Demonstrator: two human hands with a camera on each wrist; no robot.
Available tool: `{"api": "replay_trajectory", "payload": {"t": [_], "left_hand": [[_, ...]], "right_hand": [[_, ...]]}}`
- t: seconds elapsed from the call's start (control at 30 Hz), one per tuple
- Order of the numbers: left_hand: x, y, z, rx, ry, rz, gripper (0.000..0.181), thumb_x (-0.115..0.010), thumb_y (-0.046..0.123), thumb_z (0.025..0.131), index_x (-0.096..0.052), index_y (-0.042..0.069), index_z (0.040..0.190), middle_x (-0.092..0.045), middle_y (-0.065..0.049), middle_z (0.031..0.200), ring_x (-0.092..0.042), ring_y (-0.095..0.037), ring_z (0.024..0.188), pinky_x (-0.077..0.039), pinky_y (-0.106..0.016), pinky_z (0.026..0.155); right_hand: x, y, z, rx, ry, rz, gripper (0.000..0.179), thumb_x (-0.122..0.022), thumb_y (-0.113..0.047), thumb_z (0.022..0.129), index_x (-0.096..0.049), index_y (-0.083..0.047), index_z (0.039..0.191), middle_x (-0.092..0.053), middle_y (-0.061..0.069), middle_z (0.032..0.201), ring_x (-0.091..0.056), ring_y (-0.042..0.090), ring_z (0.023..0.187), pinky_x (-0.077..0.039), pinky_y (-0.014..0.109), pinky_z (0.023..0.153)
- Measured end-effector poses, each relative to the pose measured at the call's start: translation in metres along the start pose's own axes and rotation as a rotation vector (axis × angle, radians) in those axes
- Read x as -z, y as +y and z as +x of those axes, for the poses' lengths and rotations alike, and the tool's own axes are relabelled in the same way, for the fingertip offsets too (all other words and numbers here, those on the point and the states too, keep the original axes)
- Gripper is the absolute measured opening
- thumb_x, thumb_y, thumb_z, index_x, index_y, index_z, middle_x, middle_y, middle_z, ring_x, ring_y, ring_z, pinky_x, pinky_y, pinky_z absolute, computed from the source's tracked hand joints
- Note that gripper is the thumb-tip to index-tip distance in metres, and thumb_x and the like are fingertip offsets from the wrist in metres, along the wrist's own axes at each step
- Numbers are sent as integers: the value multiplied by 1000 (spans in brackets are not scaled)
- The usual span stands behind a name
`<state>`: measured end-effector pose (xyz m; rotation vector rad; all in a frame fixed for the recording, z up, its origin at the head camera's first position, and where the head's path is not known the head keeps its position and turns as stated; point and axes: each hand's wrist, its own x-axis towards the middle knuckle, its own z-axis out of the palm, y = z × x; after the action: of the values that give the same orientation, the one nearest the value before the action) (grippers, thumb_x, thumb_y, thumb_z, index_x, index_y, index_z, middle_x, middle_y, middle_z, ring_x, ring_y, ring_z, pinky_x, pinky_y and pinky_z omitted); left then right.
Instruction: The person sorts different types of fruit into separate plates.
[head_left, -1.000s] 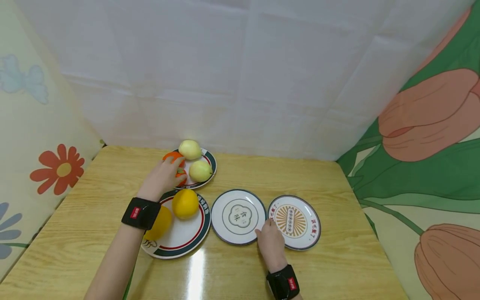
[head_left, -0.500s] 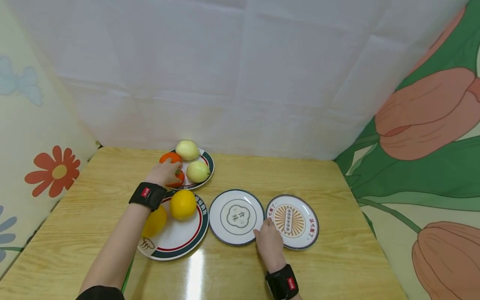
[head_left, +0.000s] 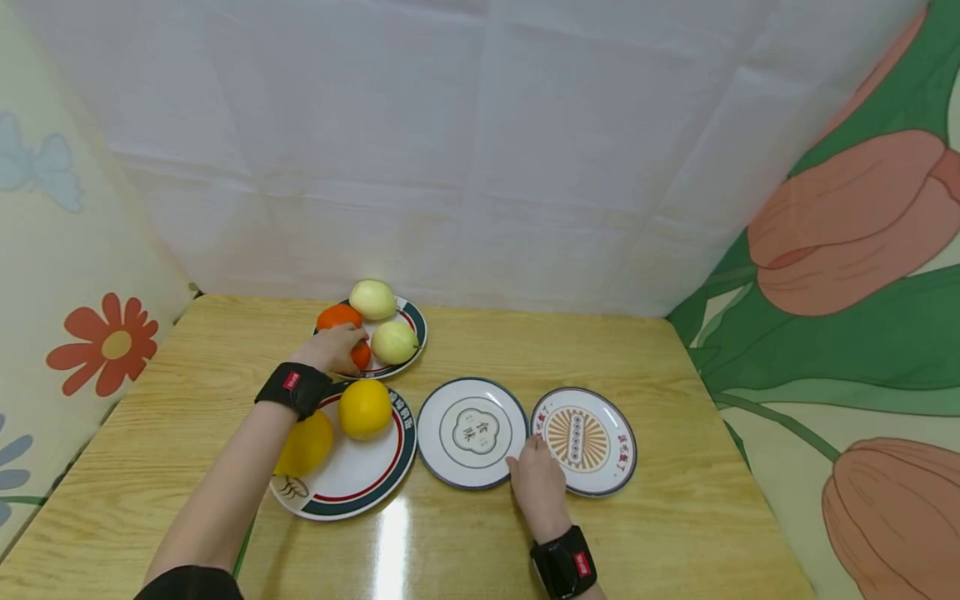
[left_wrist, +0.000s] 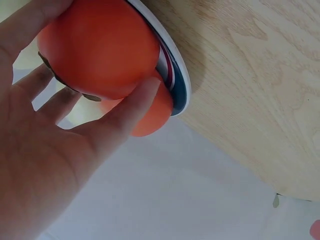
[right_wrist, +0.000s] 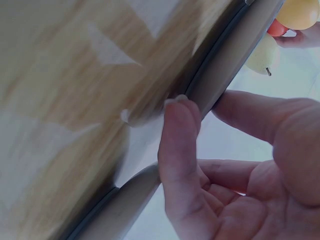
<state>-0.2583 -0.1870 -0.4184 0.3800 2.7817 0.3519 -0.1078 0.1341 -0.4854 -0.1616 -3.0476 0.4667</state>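
My left hand point(head_left: 327, 347) reaches to the far plate point(head_left: 417, 321) and curls round the nearer persimmon point(left_wrist: 100, 47), thumb on one side and fingers on the other. Its dark calyx shows at the edge. A second persimmon point(head_left: 337, 316) lies right behind it, partly covered by my thumb in the left wrist view. Two pale pears point(head_left: 372, 300) share that plate. My right hand point(head_left: 538, 492) is between the two smaller plates. Its thumb and forefinger pinch the rim of the middle plate point(head_left: 438, 433), beside the sunburst-patterned plate point(head_left: 581, 442).
A large plate point(head_left: 375, 483) with a dark green band stands in front of the far plate. Two yellow round fruits point(head_left: 365, 409) lie on it, one partly behind my left wrist. White cloth point(head_left: 480, 167) hangs along the back of the wooden table point(head_left: 675, 533).
My left hand has come down from above the persimmons and its fingers have closed round the nearer one. The view has shifted slightly. My right hand stays at the plate rim.
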Motion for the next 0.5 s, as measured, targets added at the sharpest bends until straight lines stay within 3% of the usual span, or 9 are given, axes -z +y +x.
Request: {"api": "replay_trajectory", "payload": {"t": [0.07, 0.17, 0.3, 0.5], "left_hand": [[0, -2, 0, -4, 5, -26, 58, -74, 12, 79, -51, 0, 131, -54, -24, 120, -52, -35, 95, -47, -50, 86], [1, -4, -1, -14, 16, -13, 60, -74, 15, 78, -50, -1, 131, -50, -28, 128, -51, -40, 103, -46, -54, 90], [6, -2, -6, -41, 75, 17, 63, -74, 19, 79, -49, -2, 132, -44, -31, 135, -49, -43, 112, -44, -58, 95], [17, 29, -17, -119, 199, 31, 62, -75, 17, 80, -49, 0, 133, -47, -28, 134, -54, -41, 108, -47, -55, 94]], "right_hand": [[0, 0, 0, 0, -3, 3, 54, -75, -21, 80, -57, 16, 115, -64, 26, 108, -68, 32, 81, -57, 37, 64], [0, -1, -1, 3, -1, 8, 54, -75, -21, 80, -57, 16, 115, -64, 27, 108, -68, 32, 80, -57, 37, 63], [-1, -1, -2, 17, 22, 7, 54, -76, -21, 79, -58, 16, 114, -64, 27, 106, -68, 32, 77, -56, 36, 61], [-2, -1, -3, 19, 42, 1, 54, -77, -21, 78, -59, 17, 112, -65, 27, 105, -68, 32, 77, -56, 36, 61]]}}
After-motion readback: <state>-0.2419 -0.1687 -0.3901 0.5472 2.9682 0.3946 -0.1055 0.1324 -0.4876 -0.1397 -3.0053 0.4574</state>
